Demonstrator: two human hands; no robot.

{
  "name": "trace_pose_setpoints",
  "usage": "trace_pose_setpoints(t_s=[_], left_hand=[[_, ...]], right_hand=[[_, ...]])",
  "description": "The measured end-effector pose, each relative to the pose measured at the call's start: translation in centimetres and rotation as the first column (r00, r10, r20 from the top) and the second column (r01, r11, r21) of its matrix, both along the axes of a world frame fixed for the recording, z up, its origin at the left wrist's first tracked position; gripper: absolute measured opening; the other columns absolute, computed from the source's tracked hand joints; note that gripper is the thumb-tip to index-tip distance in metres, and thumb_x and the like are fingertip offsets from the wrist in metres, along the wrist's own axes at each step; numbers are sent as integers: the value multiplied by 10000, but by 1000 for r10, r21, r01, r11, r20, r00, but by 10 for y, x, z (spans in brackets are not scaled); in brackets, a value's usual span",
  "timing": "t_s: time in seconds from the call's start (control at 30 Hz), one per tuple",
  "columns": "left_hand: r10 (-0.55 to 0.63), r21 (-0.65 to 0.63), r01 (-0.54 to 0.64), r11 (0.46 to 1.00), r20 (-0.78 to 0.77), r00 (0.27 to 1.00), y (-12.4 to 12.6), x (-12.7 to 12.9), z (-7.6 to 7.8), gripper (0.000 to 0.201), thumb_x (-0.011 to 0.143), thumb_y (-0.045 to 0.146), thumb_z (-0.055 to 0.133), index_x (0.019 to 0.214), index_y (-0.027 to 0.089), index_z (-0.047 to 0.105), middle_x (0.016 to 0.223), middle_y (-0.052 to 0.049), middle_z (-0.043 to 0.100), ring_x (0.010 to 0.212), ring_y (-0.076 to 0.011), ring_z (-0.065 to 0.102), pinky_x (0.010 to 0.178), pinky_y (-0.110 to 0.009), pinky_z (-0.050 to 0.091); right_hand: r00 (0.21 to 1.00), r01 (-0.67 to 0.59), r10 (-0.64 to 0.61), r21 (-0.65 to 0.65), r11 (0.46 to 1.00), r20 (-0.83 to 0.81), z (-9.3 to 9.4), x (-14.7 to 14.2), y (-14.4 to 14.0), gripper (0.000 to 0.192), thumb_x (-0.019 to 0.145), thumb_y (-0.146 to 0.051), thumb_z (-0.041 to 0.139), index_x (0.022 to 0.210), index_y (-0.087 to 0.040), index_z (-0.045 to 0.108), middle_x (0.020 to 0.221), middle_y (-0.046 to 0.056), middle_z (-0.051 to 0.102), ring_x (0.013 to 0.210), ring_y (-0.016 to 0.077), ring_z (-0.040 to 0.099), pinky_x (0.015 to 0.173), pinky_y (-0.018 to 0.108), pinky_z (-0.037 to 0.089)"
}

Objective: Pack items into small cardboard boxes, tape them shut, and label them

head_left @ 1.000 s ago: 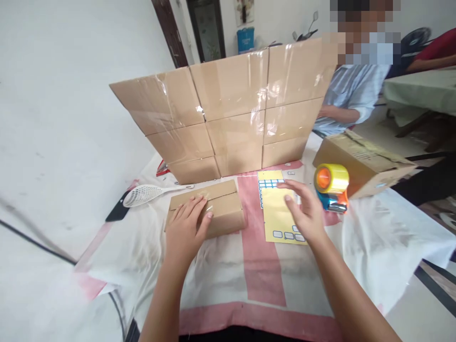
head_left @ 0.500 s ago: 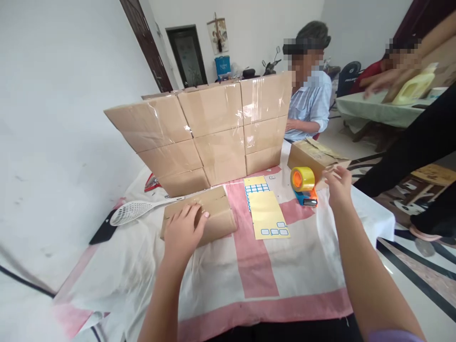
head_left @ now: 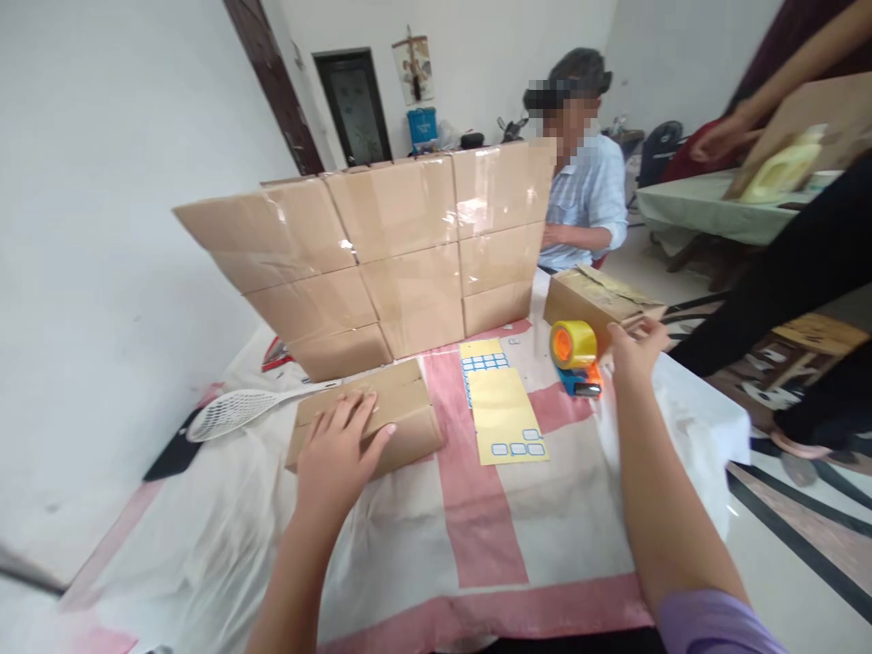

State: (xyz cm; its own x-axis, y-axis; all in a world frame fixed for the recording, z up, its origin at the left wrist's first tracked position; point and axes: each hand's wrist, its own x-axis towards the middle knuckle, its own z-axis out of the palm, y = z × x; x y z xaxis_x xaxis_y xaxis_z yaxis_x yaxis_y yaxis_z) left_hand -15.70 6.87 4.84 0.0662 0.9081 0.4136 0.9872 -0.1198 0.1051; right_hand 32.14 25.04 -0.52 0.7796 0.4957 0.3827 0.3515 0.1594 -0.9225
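Observation:
A closed cardboard box [head_left: 401,400] lies on the cloth in front of me. My left hand [head_left: 341,436] rests on its top, the fingers stretched out flat and the thumb along the near side. A second cardboard box [head_left: 592,304], with a creased, taped top, stands at the table's right edge. At its near end my right hand [head_left: 637,350] has thumb and fingers closed about the corner. Just left of that hand is a tape dispenser [head_left: 578,380] in blue and orange, beside or under a roll of yellow tape [head_left: 573,345].
A wall of taped cardboard boxes [head_left: 409,263] spans the table's back. Yellow sticker sheets [head_left: 504,413] lie mid-table on the cloth [head_left: 565,518]. At left are a white slotted skimmer [head_left: 232,413] and a black flat object [head_left: 167,459]. A person [head_left: 586,191] sits behind; another stands at right.
My right hand has come closer against the right box's near corner. My left hand stays on its box. The whole view has shifted slightly.

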Motion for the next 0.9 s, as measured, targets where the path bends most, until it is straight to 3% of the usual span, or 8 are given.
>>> trace_pose_setpoints(t_s=[0.13,0.27,0.47,0.57,0.67,0.73,0.83,0.9], left_hand=[[-19,75,20,997,-16,1000,-2,-3,-13,589,985,553,449,1454,216,564,1488,-156,574,1383,-386,515,1166,-559,342],[-23,155,34,987,-72,997,-2,-4,-22,616,1005,556,400,1440,157,577,1461,-168,597,1351,-397,544,1145,-563,362],[-13,188,35,982,-113,994,-3,-3,-21,590,1011,538,423,1431,156,586,1446,-151,613,1337,-390,561,1138,-547,367],[-22,191,44,981,-117,993,-4,-2,-20,587,1013,534,428,1428,150,588,1443,-154,616,1341,-398,557,1128,-554,373],[-25,192,47,980,-119,993,-3,-2,-20,594,1010,541,435,1430,150,586,1440,-165,617,1335,-400,563,1119,-558,377],[-18,193,40,980,-114,993,-2,-2,-19,590,1006,543,446,1433,159,585,1434,-165,622,1323,-392,575,1117,-552,380],[-17,189,37,981,-102,995,0,-3,-16,574,999,542,469,1426,178,593,1427,-155,629,1316,-379,584,1110,-535,392],[-26,173,42,984,-96,995,3,-4,-13,565,996,542,479,1426,193,594,1427,-144,632,1321,-376,579,1098,-528,404]], right_hand=[[999,1,-3,-72,997,-35,1,-13,-11,267,726,-363,635,907,-194,536,910,27,582,836,180,565,845,367,497],[998,-31,20,-191,981,-59,4,-29,-20,240,726,-415,634,775,-181,609,739,42,643,709,214,609,722,371,514],[1000,10,-11,-286,958,-2,-1,-44,-20,352,726,-407,646,970,-155,670,977,137,728,910,288,682,852,413,533],[997,-63,72,-343,937,13,-1,-52,-23,456,710,-495,706,994,-139,683,927,137,736,853,293,692,759,394,551],[961,-243,275,-428,871,12,3,-59,-27,446,734,-578,701,875,-155,684,783,93,716,682,249,661,584,344,513],[912,-310,397,-466,829,99,5,-62,-26,403,777,-574,663,803,-172,652,738,69,697,628,213,623,541,314,467],[865,-309,437,-427,850,246,3,-66,-17,343,801,-526,637,776,-185,604,727,60,687,659,204,613,590,312,452],[872,-342,438,-369,864,217,1,-71,-11,341,808,-527,626,811,-187,604,752,65,696,689,209,624,625,321,460]])
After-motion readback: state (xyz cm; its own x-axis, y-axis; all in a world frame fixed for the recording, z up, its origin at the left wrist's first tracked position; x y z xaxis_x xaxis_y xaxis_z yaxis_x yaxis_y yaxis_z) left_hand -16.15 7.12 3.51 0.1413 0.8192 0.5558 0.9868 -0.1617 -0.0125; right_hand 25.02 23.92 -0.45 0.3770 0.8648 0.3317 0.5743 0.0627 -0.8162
